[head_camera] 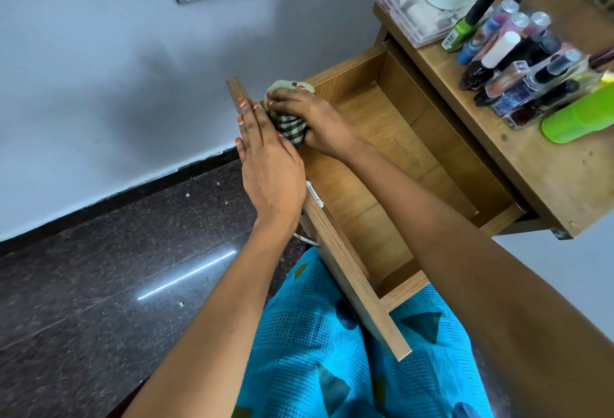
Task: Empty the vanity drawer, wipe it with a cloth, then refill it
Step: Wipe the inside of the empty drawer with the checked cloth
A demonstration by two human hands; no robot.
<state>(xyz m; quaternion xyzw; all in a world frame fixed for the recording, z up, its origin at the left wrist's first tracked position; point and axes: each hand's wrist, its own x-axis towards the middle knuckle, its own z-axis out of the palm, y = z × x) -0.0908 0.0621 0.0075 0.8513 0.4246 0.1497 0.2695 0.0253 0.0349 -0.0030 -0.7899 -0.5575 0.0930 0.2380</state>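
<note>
Left hand (265, 158), fingers straight and pressed together, lies flat along the front edge of the open drawer (382, 155). Just beside it, the right hand (310, 118) grips the checked cloth (291, 127) in the drawer's corner. Beyond, bottles (518, 62) crowd the counter (538, 168).

The cloth (292, 125) is checked dark green and white, with a pale green patch at its far end. My nails (241, 103) are painted orange. The drawer (375, 138) is light brown wood grain, the worktop (548, 178) a duller brown. My dress (332, 351) is bright blue with darker triangles, dots and grid lines. The floor (99, 284) is dark speckled stone, the wall (99, 69) pale grey-white.
</note>
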